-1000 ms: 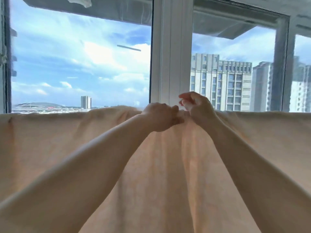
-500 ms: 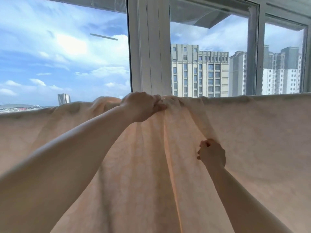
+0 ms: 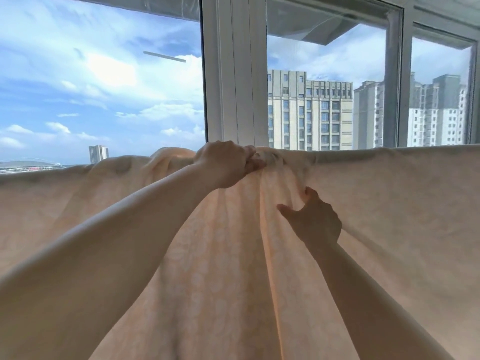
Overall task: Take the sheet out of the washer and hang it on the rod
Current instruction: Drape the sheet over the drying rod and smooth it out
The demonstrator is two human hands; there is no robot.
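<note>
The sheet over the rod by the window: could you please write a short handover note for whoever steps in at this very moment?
Left hand: grips a bunched gather of the sheet at its top edge, in front of the white window frame.
Right hand: lower down, fingers and thumb spread against the hanging folds; whether it pinches any cloth is unclear.
Done: the sheet is out of the washer and draped along the line where the rod, hidden under the cloth, must run.
Left: the middle is puckered, with a hump to its left; probably spread the gather flat, then let go.
</note>
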